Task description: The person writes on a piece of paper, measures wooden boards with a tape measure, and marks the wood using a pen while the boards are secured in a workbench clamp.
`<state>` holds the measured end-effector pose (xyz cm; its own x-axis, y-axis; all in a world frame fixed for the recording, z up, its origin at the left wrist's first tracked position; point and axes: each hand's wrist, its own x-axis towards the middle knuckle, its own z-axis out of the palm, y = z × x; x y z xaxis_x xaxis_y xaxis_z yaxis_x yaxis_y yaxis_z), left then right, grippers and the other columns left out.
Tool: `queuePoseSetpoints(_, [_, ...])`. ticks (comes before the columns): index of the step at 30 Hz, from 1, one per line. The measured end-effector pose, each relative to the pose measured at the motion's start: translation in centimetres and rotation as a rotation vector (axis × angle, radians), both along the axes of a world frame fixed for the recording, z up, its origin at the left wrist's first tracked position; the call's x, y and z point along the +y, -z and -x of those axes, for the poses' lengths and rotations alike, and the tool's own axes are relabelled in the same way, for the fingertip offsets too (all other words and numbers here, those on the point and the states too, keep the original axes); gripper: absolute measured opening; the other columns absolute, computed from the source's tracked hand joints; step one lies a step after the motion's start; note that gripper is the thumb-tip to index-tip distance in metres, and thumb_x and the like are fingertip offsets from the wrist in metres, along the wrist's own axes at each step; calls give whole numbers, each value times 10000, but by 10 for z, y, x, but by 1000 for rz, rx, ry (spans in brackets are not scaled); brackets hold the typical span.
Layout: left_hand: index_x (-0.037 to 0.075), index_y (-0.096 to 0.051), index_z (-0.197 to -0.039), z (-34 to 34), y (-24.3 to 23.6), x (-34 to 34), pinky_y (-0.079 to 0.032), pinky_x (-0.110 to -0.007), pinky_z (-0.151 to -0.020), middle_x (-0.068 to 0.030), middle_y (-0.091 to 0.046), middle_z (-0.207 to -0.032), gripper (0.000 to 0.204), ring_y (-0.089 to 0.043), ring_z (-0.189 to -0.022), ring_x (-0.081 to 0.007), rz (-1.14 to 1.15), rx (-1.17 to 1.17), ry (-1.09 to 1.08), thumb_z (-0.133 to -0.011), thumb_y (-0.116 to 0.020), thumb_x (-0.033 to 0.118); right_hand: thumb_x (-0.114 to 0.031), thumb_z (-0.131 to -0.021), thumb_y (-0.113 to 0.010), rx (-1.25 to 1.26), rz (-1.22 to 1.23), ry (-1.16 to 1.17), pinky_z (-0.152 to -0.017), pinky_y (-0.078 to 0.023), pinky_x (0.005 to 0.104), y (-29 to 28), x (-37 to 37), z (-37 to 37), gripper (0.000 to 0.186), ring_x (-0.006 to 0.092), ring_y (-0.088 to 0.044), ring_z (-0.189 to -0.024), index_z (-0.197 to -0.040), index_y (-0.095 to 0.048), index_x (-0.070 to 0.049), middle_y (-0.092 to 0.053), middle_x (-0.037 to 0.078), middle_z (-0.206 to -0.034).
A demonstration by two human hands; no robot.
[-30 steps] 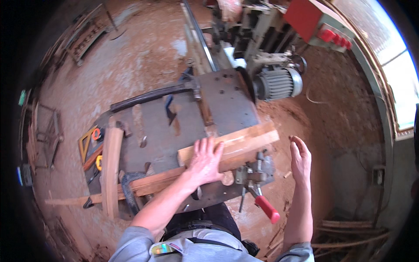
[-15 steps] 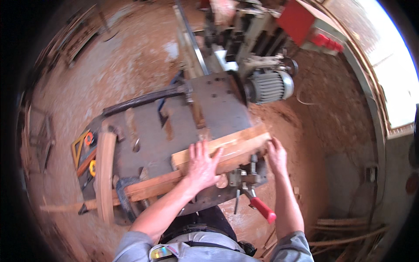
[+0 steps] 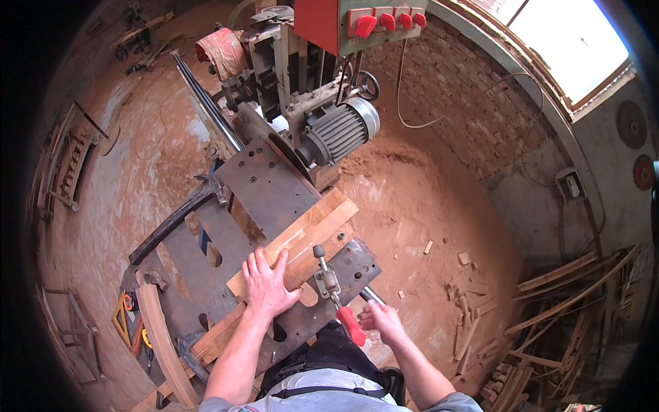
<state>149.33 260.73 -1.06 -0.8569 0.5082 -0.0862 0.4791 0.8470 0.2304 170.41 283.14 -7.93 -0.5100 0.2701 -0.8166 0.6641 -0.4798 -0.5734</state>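
My left hand (image 3: 266,287) lies with spread fingers on the near-left end of a pale wooden block (image 3: 312,223), pressing it from above. The block rests on the metal machine table (image 3: 261,189), along a longer wooden piece (image 3: 223,335) that runs toward the lower left. Just right of the table edge, my right hand (image 3: 382,321) hangs in the air with its fingers curled in and nothing visible in them. Beside it, apart from the fingers, is the red handle (image 3: 351,325) of a toggle clamp (image 3: 329,280) with a dark rubber tip.
A hammer (image 3: 180,213) lies across the table's far-left side. A curved wooden piece (image 3: 163,340) sits at the near left. Behind the table stand a grey motor (image 3: 341,130) and a red switch box (image 3: 322,26). Wood offcuts (image 3: 473,319) litter the floor at right.
My right hand has left the far-right end of the block and come back toward me, near the clamp handle. My left hand stays on the block. The view has turned.
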Motion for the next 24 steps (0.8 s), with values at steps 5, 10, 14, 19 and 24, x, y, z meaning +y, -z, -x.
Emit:
queuePoseSetpoints(5, [110,-522,-1404,0,0,-1,-277,-545,-1104,-285,-387,-1359,937,-374,-1272,-424,1,33,10,-589,-829,455,-494,-1016,-497,27,220,-143,-771,-544,343,29,-39,9,574,214,-675,-860,-1250,-559,25,-678,141,-1104])
queuePoseSetpoints(10, [105,-513,-1407,-1,2,-2,-285,-545,-1101,-289,-399,-1352,939,-382,-1273,-423,-13,54,6,-593,-833,446,-510,-1010,-503,100,392,31,-759,-552,345,37,-66,37,553,192,-674,-798,-1260,-552,-20,-692,110,-1011])
queuePoseSetpoints(14, [98,-522,-1392,1,7,-2,-290,-547,-1102,-293,-389,-1370,958,-379,-1280,-442,-37,69,-2,-546,-854,399,-515,-999,-529,132,412,109,-734,-566,355,43,-70,42,553,183,-675,-745,-1273,-530,-35,-684,79,-949])
queuePoseSetpoints(19, [105,-505,-1408,3,8,-4,-280,-558,-1108,-297,-374,-1383,971,-363,-1299,-449,-25,74,-5,-554,-860,400,-511,-998,-533,156,391,91,-762,-571,367,47,-72,47,561,201,-680,-763,-1291,-515,-33,-681,91,-941])
queuePoseSetpoints(24, [112,-498,-1416,6,9,-4,-261,-564,-1127,-302,-361,-1398,977,-344,-1318,-458,-22,43,-18,-556,-861,401,-439,-995,-557,155,383,94,-824,-575,396,47,-72,50,464,227,-680,-847,-1206,-565,-25,-666,99,-977])
